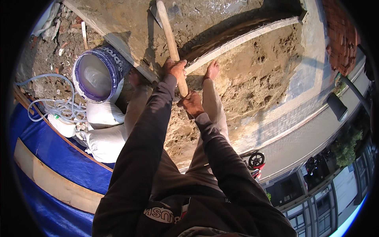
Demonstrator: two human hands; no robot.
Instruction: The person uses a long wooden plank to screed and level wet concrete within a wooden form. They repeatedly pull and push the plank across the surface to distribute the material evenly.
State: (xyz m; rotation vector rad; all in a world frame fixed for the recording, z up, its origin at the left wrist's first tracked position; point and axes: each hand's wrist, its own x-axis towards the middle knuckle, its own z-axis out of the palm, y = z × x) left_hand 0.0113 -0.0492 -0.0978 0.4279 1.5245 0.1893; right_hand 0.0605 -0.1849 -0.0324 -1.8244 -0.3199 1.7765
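Observation:
Both of my hands are closed around the long wooden handle of a hoe [169,35], which slants up and away from me. My left hand [175,69] grips it farther along the shaft. Close to the handle's near end, my right hand [192,103] is wrapped round it. At the far end a piece of the metal blade [155,15] shows beside the handle, over wet grey-brown mix; the rest of the head is cut off by the picture's edge. My bare right foot [212,70] stands on sandy soil, beside a pale board [244,37].
A purple bucket [115,65] of cloudy water stands at left, near a clear hose [73,93] and white sacks [106,142]. Another board [106,33] runs along the far left. Blue tarp [47,138] lies near left; bricks [342,43] are stacked far right.

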